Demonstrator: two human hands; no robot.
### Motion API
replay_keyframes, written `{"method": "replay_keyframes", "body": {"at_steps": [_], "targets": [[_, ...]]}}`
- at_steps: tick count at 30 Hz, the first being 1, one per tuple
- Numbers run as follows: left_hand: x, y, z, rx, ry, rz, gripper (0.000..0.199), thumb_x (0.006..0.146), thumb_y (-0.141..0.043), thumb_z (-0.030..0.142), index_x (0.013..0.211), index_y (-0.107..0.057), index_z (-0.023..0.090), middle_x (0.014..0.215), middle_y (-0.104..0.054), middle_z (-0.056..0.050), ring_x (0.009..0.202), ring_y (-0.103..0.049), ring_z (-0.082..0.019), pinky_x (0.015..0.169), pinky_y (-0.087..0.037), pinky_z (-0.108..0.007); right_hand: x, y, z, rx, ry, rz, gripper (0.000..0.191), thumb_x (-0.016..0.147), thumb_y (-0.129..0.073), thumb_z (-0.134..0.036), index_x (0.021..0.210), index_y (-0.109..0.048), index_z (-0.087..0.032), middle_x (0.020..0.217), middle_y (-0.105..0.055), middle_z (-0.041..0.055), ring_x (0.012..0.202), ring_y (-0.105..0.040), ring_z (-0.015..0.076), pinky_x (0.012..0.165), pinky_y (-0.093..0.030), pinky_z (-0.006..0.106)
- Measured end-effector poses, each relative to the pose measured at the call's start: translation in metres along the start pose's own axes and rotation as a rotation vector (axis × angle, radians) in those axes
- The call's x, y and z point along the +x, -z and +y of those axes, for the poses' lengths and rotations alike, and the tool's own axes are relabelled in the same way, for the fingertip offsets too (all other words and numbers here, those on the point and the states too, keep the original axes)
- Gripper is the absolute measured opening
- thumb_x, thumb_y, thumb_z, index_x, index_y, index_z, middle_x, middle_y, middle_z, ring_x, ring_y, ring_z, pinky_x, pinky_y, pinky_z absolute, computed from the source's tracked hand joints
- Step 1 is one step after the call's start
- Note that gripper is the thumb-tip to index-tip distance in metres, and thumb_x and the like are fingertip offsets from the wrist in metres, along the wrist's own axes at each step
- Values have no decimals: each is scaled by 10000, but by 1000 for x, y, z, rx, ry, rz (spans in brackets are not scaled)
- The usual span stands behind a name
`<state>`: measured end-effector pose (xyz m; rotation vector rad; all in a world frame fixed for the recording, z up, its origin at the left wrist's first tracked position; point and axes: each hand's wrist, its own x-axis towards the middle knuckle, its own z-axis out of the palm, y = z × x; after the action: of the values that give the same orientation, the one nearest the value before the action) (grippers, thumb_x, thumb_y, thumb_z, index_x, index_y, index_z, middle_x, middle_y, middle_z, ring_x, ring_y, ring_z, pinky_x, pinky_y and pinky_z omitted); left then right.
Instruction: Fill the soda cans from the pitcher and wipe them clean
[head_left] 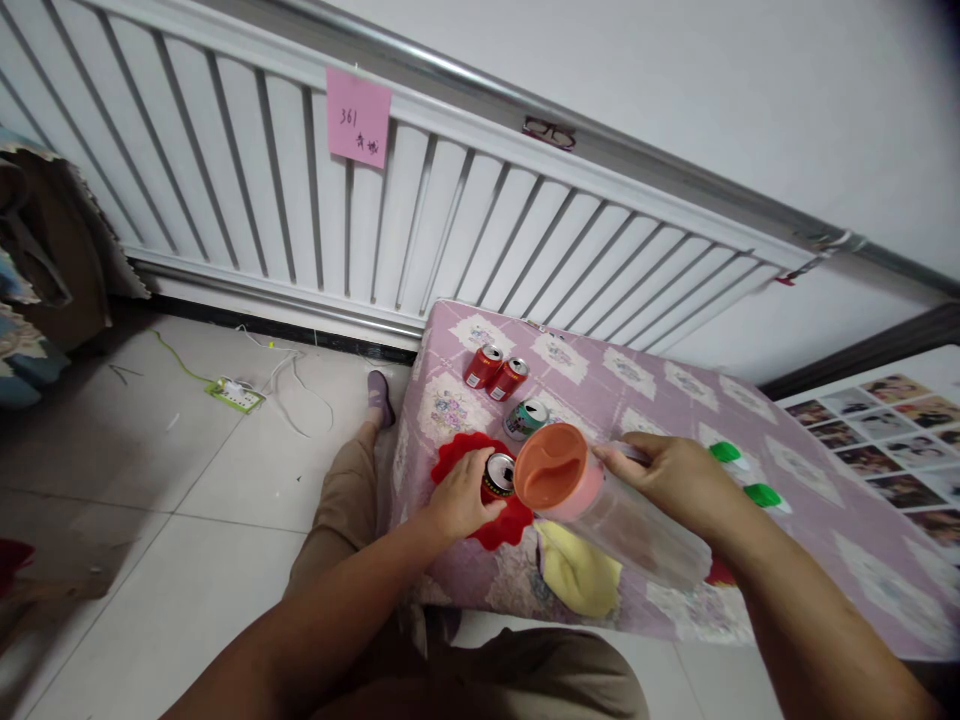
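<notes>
My left hand (459,497) is wrapped round a dark can (500,476) with an open top, which stands on a red scalloped mat (504,528). In my right hand (651,470) is the handle of a clear pitcher (645,530) with an orange lid (553,468). The pitcher is tilted, its lid end close to the can's right side. Whether liquid flows from it cannot be made out. A green can (525,419) stands just behind the mat, and two red cans (484,367) stand side by side farther back.
A yellow cloth (579,568) lies at the front edge of the table (570,375). Two green-capped items (763,495) are at the right. A white radiator (420,210) runs behind the table. A power strip (234,394) with cables lies on the floor at left.
</notes>
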<state>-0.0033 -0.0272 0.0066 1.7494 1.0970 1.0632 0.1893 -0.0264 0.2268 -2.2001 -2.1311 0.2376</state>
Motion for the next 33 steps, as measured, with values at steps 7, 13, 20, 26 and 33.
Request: {"method": "replay_keyframes", "body": {"at_steps": [7,13,20,26,33], "targets": [[0,1,2,24,3,-12,791,688,-762,173,1383,-385,213,1416,-500,-130,1342,-463,-302,1145,-386,-487,1,0,-1,4,-31,-12,632,706,-437,-830,576,-527,-218,496,-433,-27,511,-401,129,499,-307,278],[0,1,2,23,0,-8,790,683,-768,166,1376,-389,211,1415,-501,-139,1343,-463,-307,1141,-388,-488,2,0,0,-6,-27,-21,582,752,-460,-775,594,-538,-220,504,-442,-31,517,-406,130,509,-315,285],[0,3,4,11,15,-13,786,678,-770,158,1369,-399,212,1412,-502,-138,1339,-464,-312,1142,-384,-499,1,1,-4,3,-18,-8,572,761,-473,-757,560,-507,-223,480,-427,-30,498,-399,130,489,-317,283],[0,2,4,-16,1,-6,783,678,-761,141,1368,-403,229,1397,-515,-122,1328,-471,-309,1139,-384,-503,1,1,-2,5,-28,-34,563,756,-473,-752,592,-523,-215,507,-449,-26,514,-403,128,500,-310,277],[1,1,2,-22,1,-3,789,671,-765,146,1368,-404,227,1403,-507,-127,1332,-465,-315,1143,-378,-508,1,2,-5,-8,-58,-36,560,758,-452,-749,599,-521,-217,521,-444,-25,538,-406,133,523,-315,281]]}}
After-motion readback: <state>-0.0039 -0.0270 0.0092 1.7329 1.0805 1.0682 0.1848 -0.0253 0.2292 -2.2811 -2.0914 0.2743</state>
